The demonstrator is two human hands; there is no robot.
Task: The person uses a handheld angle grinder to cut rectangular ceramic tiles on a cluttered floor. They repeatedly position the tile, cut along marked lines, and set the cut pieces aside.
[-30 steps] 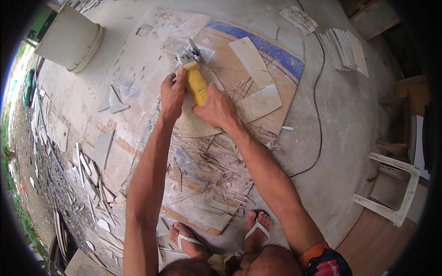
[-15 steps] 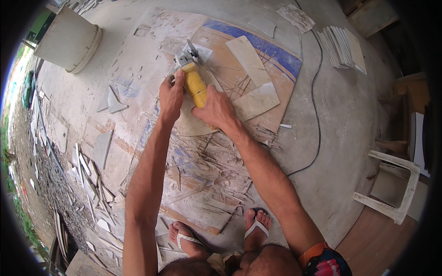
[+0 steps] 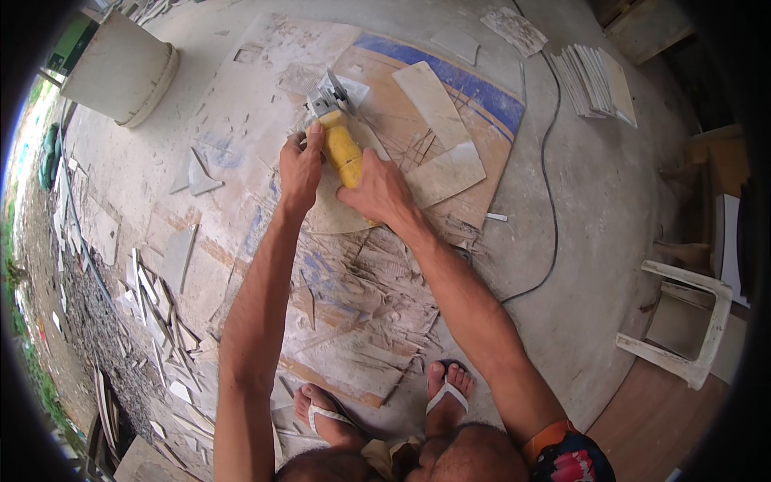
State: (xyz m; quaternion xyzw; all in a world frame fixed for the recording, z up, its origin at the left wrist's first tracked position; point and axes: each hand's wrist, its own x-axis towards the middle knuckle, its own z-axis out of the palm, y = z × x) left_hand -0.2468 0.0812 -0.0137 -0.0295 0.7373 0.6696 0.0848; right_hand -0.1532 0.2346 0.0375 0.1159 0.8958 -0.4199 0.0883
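Note:
A yellow angle grinder point(image 3: 343, 149) with a grey metal head is held between both my hands, low over a pale tile point(image 3: 341, 215) on a dusty board. My left hand point(image 3: 301, 170) grips near the head end, its thumb up along the yellow body. Farther back, my right hand point(image 3: 377, 189) is closed round the rear of the body. The grinder's disc and guard stick out at the far end. Most of the tile lies hidden beneath the tool and my hands. Two cut tile strips, one long point(image 3: 438, 104) and one shorter point(image 3: 446, 177), lie just to the right.
A black cord point(image 3: 548, 173) runs over the floor at the right. Beyond it stand stacked tiles point(image 3: 592, 80) and a white stool point(image 3: 683, 321). At the far left is a dirty bucket point(image 3: 124, 72). Tile shards point(image 3: 157, 309) litter the left, near my sandalled feet point(image 3: 446, 394).
Almost nothing differs. Both hands keep the same grip on the grinder, which stays over the tile; the whole view has shifted very slightly.

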